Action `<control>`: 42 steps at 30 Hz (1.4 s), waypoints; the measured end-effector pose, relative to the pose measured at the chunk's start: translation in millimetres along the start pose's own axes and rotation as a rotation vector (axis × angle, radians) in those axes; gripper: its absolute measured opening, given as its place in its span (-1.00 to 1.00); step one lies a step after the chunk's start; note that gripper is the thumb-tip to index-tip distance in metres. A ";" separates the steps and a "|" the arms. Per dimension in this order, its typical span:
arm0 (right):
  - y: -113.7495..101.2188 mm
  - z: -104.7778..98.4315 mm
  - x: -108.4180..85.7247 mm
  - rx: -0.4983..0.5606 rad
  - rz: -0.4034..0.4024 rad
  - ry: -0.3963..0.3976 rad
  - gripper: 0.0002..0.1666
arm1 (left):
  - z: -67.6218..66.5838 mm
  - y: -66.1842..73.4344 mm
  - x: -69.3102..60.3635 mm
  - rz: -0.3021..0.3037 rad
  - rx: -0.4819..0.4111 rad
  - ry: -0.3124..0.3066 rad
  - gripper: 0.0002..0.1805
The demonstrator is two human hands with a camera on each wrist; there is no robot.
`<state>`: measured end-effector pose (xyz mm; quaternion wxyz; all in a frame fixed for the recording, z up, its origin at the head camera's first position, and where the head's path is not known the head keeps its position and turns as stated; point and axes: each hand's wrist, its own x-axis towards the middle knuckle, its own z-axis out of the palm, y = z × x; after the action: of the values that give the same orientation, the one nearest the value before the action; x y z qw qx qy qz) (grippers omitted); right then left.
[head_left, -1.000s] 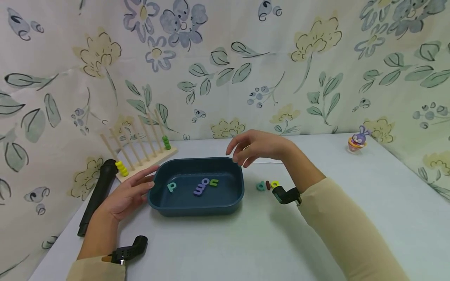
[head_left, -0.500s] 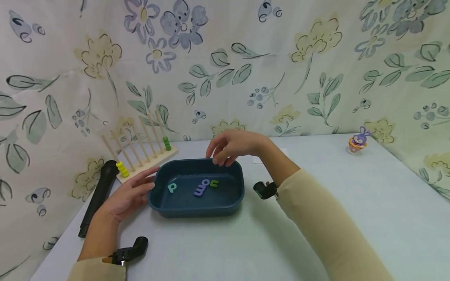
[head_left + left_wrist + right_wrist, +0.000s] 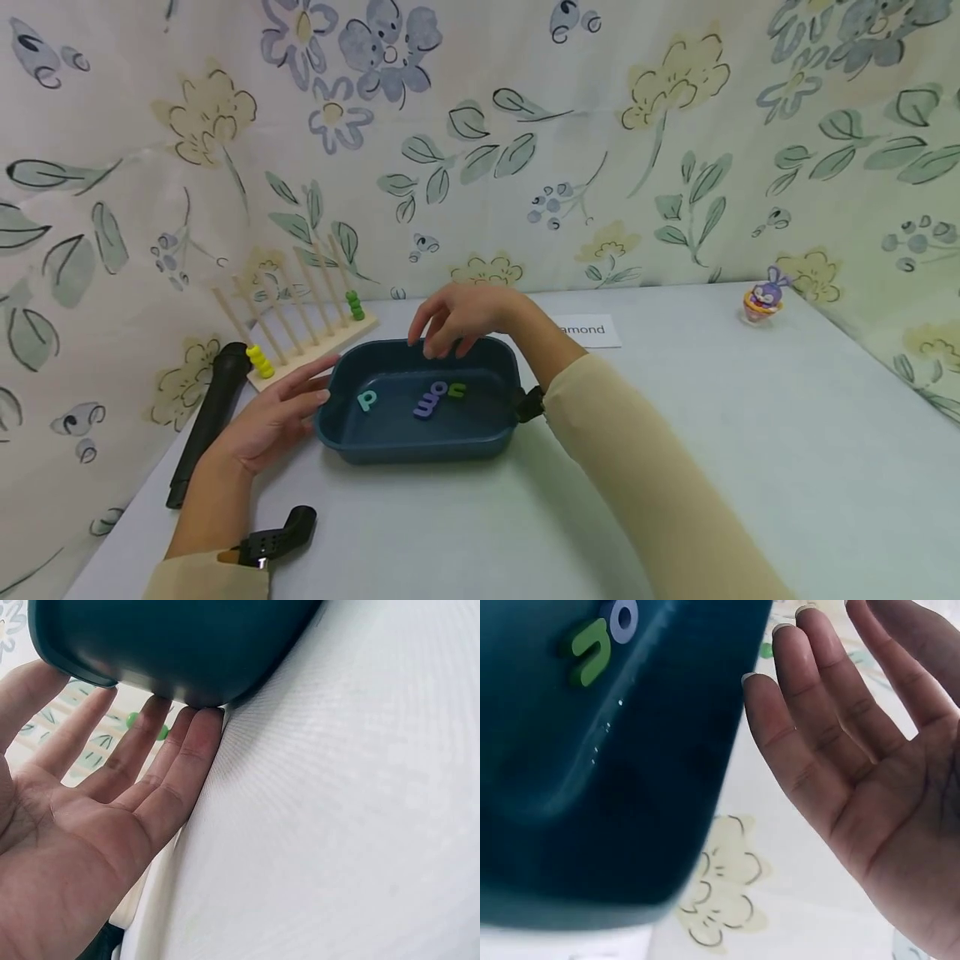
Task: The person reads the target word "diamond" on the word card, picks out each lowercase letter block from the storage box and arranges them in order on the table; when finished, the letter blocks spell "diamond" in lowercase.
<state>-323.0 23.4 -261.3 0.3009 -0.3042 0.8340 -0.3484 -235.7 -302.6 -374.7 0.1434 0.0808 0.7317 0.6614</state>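
Observation:
A dark teal tray (image 3: 420,452) stands on the table with several letters in it: a teal P (image 3: 367,401), a purple m (image 3: 425,407), a purple o (image 3: 438,388) and a green n (image 3: 457,390). My left hand (image 3: 273,417) touches the tray's left side, and in the left wrist view the fingertips of the left hand (image 3: 112,787) meet its outer wall. Over the tray's back edge hovers my right hand (image 3: 468,317), fingers loosely bent and holding nothing. The right wrist view shows the right hand (image 3: 855,742) beside the tray wall (image 3: 630,825), palm empty.
Behind the left hand stands a wooden peg rack (image 3: 322,343) with yellow and green beads, beside a black cylinder (image 3: 210,425). A white card (image 3: 588,332) reading "amond", partly hidden by the right arm, lies behind the tray. A purple rabbit figure (image 3: 765,298) stands far right.
My right hand has moved left along the tray's back edge, and the card has come into view behind the forearm. The small letters right of the tray are now covered by the arm.

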 end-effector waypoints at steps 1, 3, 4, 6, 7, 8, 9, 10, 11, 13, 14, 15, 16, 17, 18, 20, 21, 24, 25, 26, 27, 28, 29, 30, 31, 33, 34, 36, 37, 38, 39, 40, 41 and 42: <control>0.9 0.9 3.0 -0.002 0.006 -0.009 -0.59 | 0.2 -0.2 -0.1 0.002 0.003 -0.001 -0.33; 2.5 2.8 8.3 -0.002 0.011 -0.031 -0.58 | 0.6 -0.7 -0.5 0.003 0.004 -0.002 -0.33; 3.1 3.5 10.8 0.001 0.011 -0.041 -0.59 | 0.7 -0.9 -0.5 0.001 0.001 0.000 -0.33; 4.3 4.6 15.4 0.003 0.012 -0.059 -0.60 | 1.4 -0.8 -0.6 0.000 -0.002 0.001 -0.33; 4.5 5.0 17.5 0.004 0.013 -0.067 -0.61 | 1.8 -0.6 -0.5 0.000 -0.005 0.001 -0.33; 4.8 5.4 19.3 0.002 0.012 -0.076 -0.61 | 2.0 -0.4 -0.5 -0.001 -0.008 0.002 -0.33; 5.1 5.6 21.2 -0.004 0.012 -0.085 -0.61 | 2.1 -0.2 -0.4 -0.001 -0.012 0.004 -0.33; 5.4 5.9 22.9 -0.010 0.014 -0.095 -0.61 | 2.2 0.1 -0.2 -0.001 -0.014 0.005 -0.33; 5.9 6.2 24.7 -0.019 0.018 -0.105 -0.60 | 2.3 0.4 0.0 -0.001 -0.015 0.006 -0.33; 7.3 7.2 27.9 -0.032 0.032 -0.128 -0.61 | 2.3 0.7 0.5 -0.006 -0.017 0.010 -0.33; 8.5 7.8 29.6 -0.042 0.039 -0.139 -0.61 | 2.4 0.9 0.7 -0.007 -0.013 0.012 -0.33; 9.5 8.3 31.1 -0.047 0.046 -0.149 -0.61 | 2.6 1.2 0.8 -0.007 -0.011 0.012 -0.33; 10.4 8.9 32.6 -0.052 0.053 -0.158 -0.60 | 2.7 1.5 1.0 -0.006 -0.010 0.012 -0.33; 11.1 9.4 33.9 -0.061 0.058 -0.166 -0.60 | 2.7 1.7 1.2 -0.006 -0.009 0.012 -0.33; 11.6 10.0 35.3 -0.068 0.060 -0.173 -0.59 | 2.5 1.9 1.4 -0.006 -0.009 0.013 -0.33; 11.3 11.4 37.6 -0.083 0.057 -0.183 -0.57 | 1.9 1.9 1.2 -0.001 -0.008 0.013 -0.34; 11.0 12.2 38.7 -0.090 0.055 -0.188 -0.57 | 1.5 1.8 1.2 -0.001 -0.009 0.014 -0.34; 10.4 15.4 43.2 -0.111 0.058 -0.199 -0.57 | 0.8 0.6 1.1 -0.003 -0.004 0.020 -0.34; 10.4 16.6 44.5 -0.117 0.063 -0.204 -0.57 | 0.9 0.2 1.2 -0.003 -0.001 0.022 -0.35; 10.7 17.7 46.1 -0.126 0.070 -0.206 -0.56 | 1.1 -0.3 1.3 -0.005 -0.001 0.025 -0.35; 11.3 18.7 47.7 -0.135 0.077 -0.209 -0.56 | 1.6 -0.5 1.4 -0.005 0.002 0.027 -0.35; 11.6 19.8 49.3 -0.148 0.084 -0.209 -0.56 | 1.9 -0.5 1.4 -0.006 0.004 0.028 -0.35; 11.9 20.7 50.6 -0.159 0.091 -0.210 -0.55 | 2.2 -0.4 1.5 -0.008 0.007 0.028 -0.35; 12.4 21.6 51.7 -0.169 0.097 -0.209 -0.54 | 2.5 -0.3 1.7 -0.012 0.010 0.030 -0.34; 12.2 22.4 52.1 -0.183 0.104 -0.208 -0.53 | 2.9 0.1 1.8 -0.015 0.015 0.031 -0.34; 12.4 23.8 52.9 -0.200 0.115 -0.209 -0.51 | 3.6 0.9 2.1 -0.022 0.020 0.033 -0.33; 12.4 24.6 53.0 -0.206 0.120 -0.212 -0.50 | 3.7 1.3 2.3 -0.024 0.022 0.033 -0.33; 12.6 26.0 53.4 -0.208 0.127 -0.225 -0.50 | 3.6 1.6 2.4 -0.023 0.024 0.037 -0.33; 12.6 26.8 53.5 -0.210 0.129 -0.234 -0.51 | 3.7 1.8 2.2 -0.020 0.025 0.038 -0.33; 13.1 27.6 54.2 -0.207 0.131 -0.243 -0.52 | 3.7 1.8 2.0 -0.016 0.026 0.039 -0.33; 13.6 28.4 54.7 -0.210 0.132 -0.253 -0.53 | 3.5 1.5 1.9 -0.012 0.029 0.040 -0.33; 14.0 29.3 55.3 -0.213 0.135 -0.262 -0.54 | 3.5 1.3 1.6 -0.009 0.032 0.040 -0.33; 14.6 30.2 56.0 -0.216 0.138 -0.271 -0.55 | 3.4 0.9 1.3 -0.008 0.033 0.042 -0.33; 15.1 31.2 56.8 -0.220 0.142 -0.279 -0.57 | 3.5 0.7 1.0 -0.008 0.035 0.043 -0.33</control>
<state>-341.3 -21.1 -307.2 0.4022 -0.3211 0.8367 -0.1873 -235.6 -298.9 -374.4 0.1289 0.0661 0.7463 0.6496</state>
